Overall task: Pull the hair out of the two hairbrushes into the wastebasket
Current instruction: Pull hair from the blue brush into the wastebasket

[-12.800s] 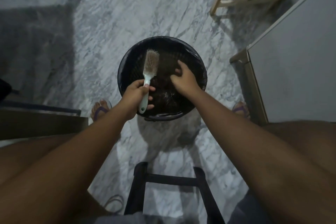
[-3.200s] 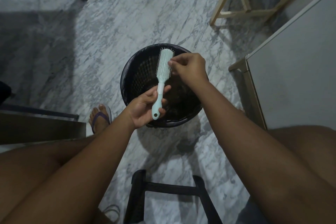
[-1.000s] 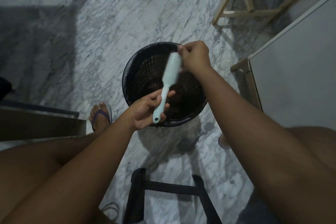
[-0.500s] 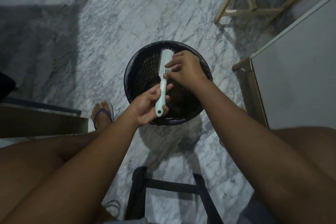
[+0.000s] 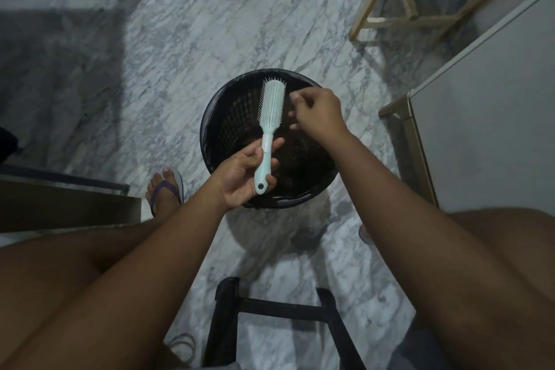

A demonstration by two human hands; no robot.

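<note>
A pale mint hairbrush (image 5: 271,105) is held bristles up over the round black wastebasket (image 5: 222,117) on the floor. My left hand (image 5: 240,174) grips the brush by its handle. The bristles look bare, with no clump of hair visible in them. My right hand (image 5: 318,114) hovers just right of the brush head, over the basket, with thumb and fingertips pinched together; whether hair is between them is too fine to tell. A dark mass of hair (image 5: 303,159) lies in the basket's bottom. A second brush is not visible.
A black stool frame (image 5: 279,309) stands between my knees. A white cabinet (image 5: 486,117) is at the right, light wooden furniture legs (image 5: 387,18) at the back right, and a dark bench (image 5: 60,204) at the left. My sandalled foot (image 5: 165,192) rests left of the basket on the marble floor.
My right hand has come off the brush head and moved a little to the right. The brush now shows its whole bristle face, still held by my left hand.
</note>
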